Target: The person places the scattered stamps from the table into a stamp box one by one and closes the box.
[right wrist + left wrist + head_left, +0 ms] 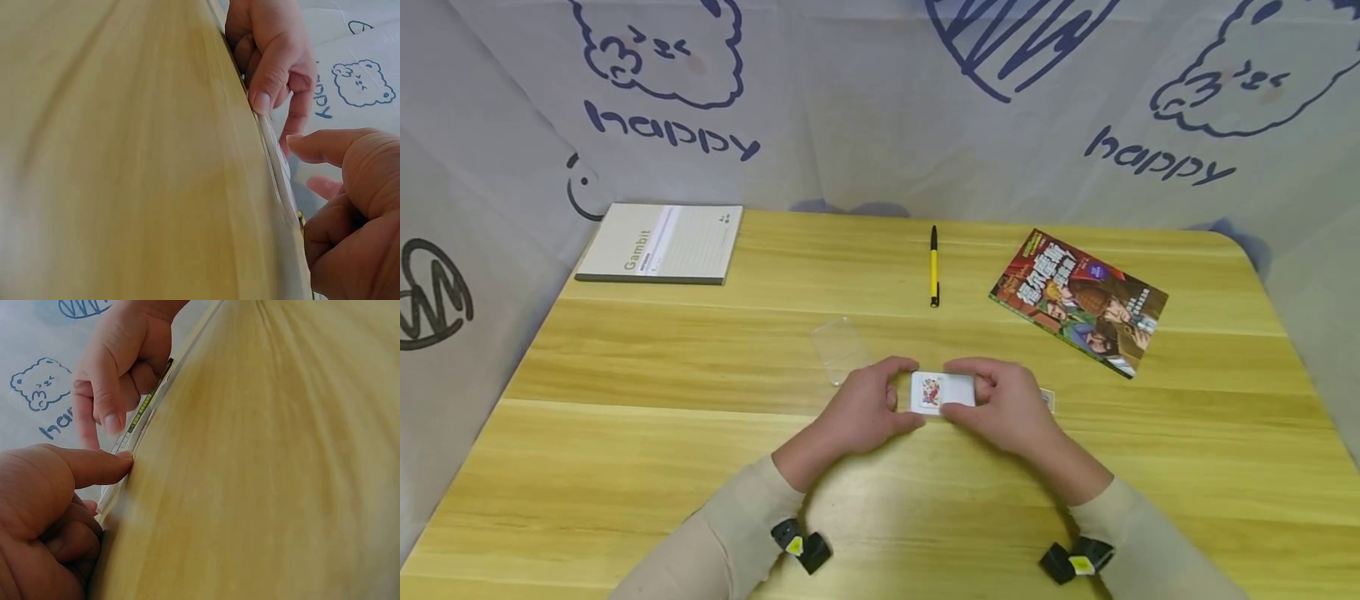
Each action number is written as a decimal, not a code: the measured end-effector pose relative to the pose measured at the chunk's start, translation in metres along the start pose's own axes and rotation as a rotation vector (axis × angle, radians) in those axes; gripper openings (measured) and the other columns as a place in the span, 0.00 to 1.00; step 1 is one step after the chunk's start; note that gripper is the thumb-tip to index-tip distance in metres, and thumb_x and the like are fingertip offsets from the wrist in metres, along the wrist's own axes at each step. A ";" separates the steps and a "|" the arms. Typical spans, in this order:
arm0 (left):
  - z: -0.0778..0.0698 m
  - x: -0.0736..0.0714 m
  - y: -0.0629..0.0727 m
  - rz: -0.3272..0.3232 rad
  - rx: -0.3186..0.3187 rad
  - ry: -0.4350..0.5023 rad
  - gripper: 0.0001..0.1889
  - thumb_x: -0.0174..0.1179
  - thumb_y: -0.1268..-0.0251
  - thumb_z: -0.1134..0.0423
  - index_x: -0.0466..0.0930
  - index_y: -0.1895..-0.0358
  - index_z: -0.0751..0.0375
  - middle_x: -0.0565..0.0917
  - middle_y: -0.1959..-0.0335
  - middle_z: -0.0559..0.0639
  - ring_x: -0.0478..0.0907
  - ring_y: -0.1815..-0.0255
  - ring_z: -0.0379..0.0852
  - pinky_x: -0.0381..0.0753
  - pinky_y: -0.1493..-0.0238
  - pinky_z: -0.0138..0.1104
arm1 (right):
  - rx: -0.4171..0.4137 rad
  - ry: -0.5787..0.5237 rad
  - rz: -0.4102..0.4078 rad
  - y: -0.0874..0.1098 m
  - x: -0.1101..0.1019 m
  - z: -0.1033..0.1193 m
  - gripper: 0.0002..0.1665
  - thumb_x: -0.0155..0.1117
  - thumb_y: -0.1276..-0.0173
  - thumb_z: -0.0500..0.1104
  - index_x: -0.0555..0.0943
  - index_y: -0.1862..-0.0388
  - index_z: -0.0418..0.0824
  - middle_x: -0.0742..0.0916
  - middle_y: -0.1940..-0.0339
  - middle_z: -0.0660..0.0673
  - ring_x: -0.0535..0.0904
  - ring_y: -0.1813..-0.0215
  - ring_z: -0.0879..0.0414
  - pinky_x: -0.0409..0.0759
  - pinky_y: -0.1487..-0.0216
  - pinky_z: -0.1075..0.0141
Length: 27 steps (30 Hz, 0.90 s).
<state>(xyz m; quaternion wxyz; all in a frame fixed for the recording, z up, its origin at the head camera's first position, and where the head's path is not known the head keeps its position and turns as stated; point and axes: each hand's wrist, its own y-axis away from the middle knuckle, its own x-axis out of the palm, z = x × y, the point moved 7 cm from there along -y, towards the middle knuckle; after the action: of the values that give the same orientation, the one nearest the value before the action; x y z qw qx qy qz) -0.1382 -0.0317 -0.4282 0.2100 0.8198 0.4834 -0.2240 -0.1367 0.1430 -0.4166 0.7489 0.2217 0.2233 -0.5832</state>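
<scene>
A shallow white plastic case (959, 386) lies on the wooden table before me, with a small card (931, 392) bearing a colourful figure at its left part. My left hand (876, 404) grips the case's left end, its thumb (106, 465) at the near edge. My right hand (1011, 404) is at the right end, thumb over the near edge and index finger by the far edge. In the right wrist view its thumb (325, 147) and index finger stand apart, without a visible pinch. A clear plastic lid (838, 350) lies beyond my left hand.
Another small card (1047, 402) is partly hidden behind my right hand. Farther back are a notebook (662, 243), a yellow-and-black pen (934, 267) and a comic-style book (1082, 304). A printed white cloth (865, 108) hangs behind the table.
</scene>
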 end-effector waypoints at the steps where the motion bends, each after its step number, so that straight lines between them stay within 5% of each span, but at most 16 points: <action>1: 0.000 0.000 0.000 0.000 0.000 -0.001 0.35 0.76 0.46 0.62 0.72 0.34 0.64 0.72 0.82 0.45 0.65 0.84 0.36 0.67 0.80 0.31 | 0.003 -0.009 -0.002 0.001 -0.002 -0.001 0.28 0.82 0.47 0.42 0.86 0.46 0.41 0.69 0.85 0.53 0.64 0.79 0.59 0.64 0.76 0.67; 3: -0.001 0.000 0.000 -0.001 0.001 -0.003 0.35 0.77 0.46 0.62 0.72 0.34 0.64 0.72 0.83 0.45 0.65 0.84 0.36 0.66 0.80 0.31 | 0.008 -0.022 -0.007 0.004 -0.007 -0.003 0.28 0.82 0.47 0.40 0.85 0.46 0.40 0.63 0.87 0.53 0.57 0.82 0.59 0.60 0.79 0.67; 10: -0.001 0.001 -0.001 -0.007 -0.001 -0.004 0.36 0.77 0.47 0.62 0.73 0.34 0.65 0.71 0.84 0.44 0.64 0.84 0.36 0.65 0.80 0.31 | -0.001 -0.016 -0.043 0.013 -0.025 -0.014 0.27 0.81 0.46 0.39 0.85 0.46 0.40 0.62 0.88 0.54 0.56 0.83 0.60 0.70 0.67 0.62; 27: -0.001 0.002 -0.001 -0.017 -0.018 0.005 0.36 0.78 0.48 0.62 0.73 0.35 0.66 0.70 0.84 0.43 0.63 0.84 0.36 0.65 0.81 0.31 | 0.055 0.048 -0.123 0.040 -0.065 -0.057 0.27 0.81 0.44 0.46 0.85 0.46 0.42 0.62 0.86 0.53 0.56 0.83 0.59 0.69 0.68 0.65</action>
<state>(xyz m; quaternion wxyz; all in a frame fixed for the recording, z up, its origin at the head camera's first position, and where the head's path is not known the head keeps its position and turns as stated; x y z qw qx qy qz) -0.1384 -0.0294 -0.4291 0.2145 0.8143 0.4927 -0.2193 -0.1168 0.2363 -0.4209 0.6998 0.2419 0.2385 -0.6284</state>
